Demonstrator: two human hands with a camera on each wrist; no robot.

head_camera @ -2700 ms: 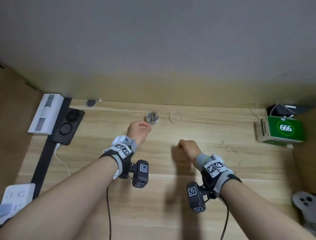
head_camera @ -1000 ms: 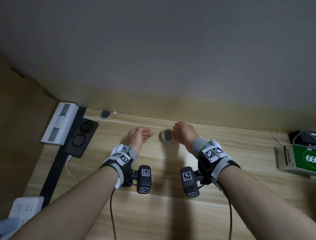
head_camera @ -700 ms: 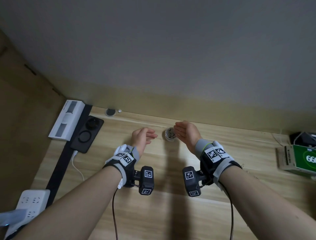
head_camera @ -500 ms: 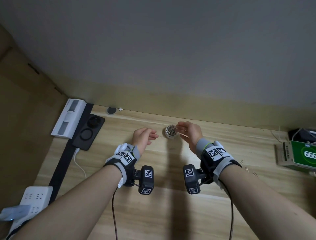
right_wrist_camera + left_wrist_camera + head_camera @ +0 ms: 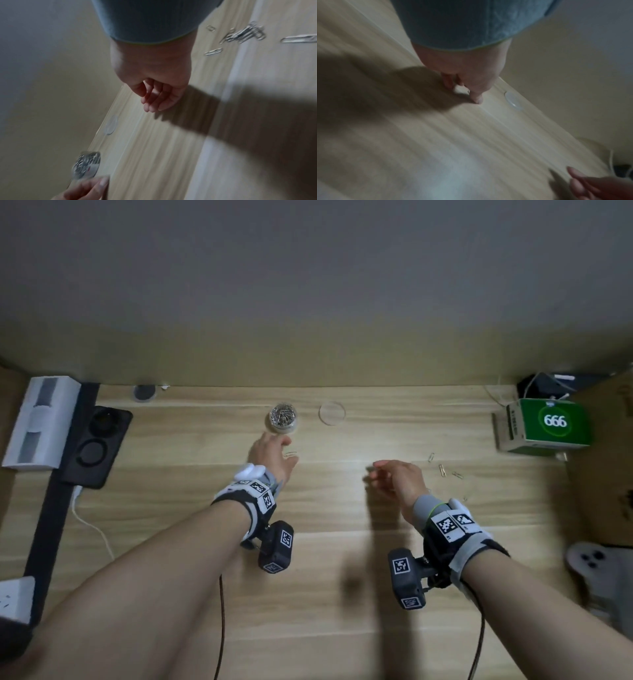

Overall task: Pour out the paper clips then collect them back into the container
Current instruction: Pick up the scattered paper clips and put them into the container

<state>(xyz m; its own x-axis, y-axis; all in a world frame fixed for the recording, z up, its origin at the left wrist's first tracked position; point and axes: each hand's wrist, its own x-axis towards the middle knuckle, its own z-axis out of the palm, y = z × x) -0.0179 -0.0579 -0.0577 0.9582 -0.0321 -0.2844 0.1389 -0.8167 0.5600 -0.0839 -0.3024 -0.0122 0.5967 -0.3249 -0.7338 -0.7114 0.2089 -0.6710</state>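
A small round clear container (image 5: 282,416) filled with silver paper clips stands near the back of the wooden desk (image 5: 342,542); the right wrist view shows the container (image 5: 86,166) blurred. Its clear lid (image 5: 331,413) lies flat to its right. My left hand (image 5: 284,450) is just in front of the container, fingertips down on the desk, with one clip (image 5: 291,454) lying by the thumb. In the left wrist view my left hand (image 5: 464,89) has no clear hold on anything. My right hand (image 5: 373,472) hovers mid-desk, fingers relaxed and empty. Several loose clips (image 5: 442,470) lie to its right.
A green box (image 5: 544,422) stands at the back right. A black charger pad (image 5: 96,450) and a white box (image 5: 41,419) sit at the left, with a white power strip (image 5: 15,597) at the front left. A grey object (image 5: 596,566) lies at the right edge.
My right hand has left the container's mouth and drawn back to the right, toward the loose clips. My left hand has slid a little nearer to me, next to a single clip.
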